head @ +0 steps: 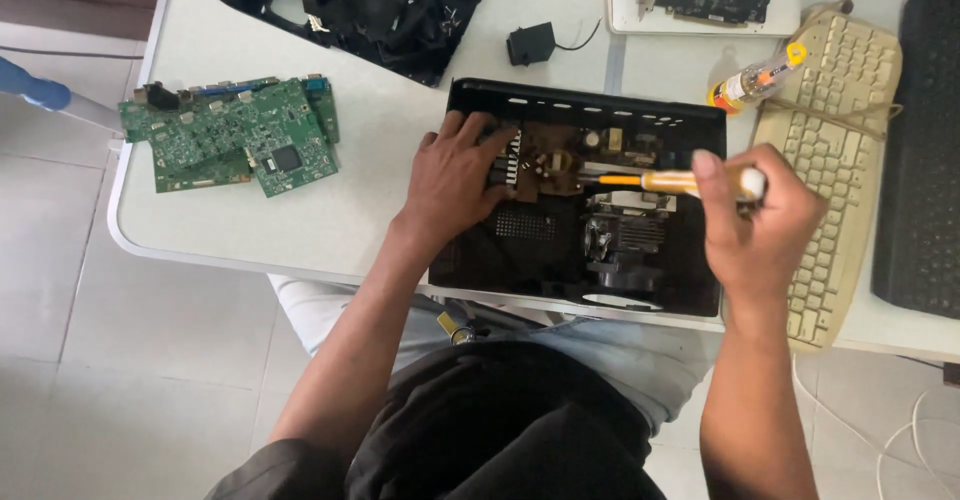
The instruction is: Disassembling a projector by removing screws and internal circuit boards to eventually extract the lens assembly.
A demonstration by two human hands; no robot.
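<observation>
An opened black device case lies on the white table, with a brown power board and other parts inside. My left hand rests flat on the case's left side, fingers spread over the board's edge. My right hand grips the orange-and-clear handle of a screwdriver, held level. Its shaft points left, with the tip at the brown board.
Green circuit boards lie at the table's left. A black plastic cover sits at the back, a small black part with a wire beside it. A second screwdriver, a beige keyboard and a black keyboard lie right.
</observation>
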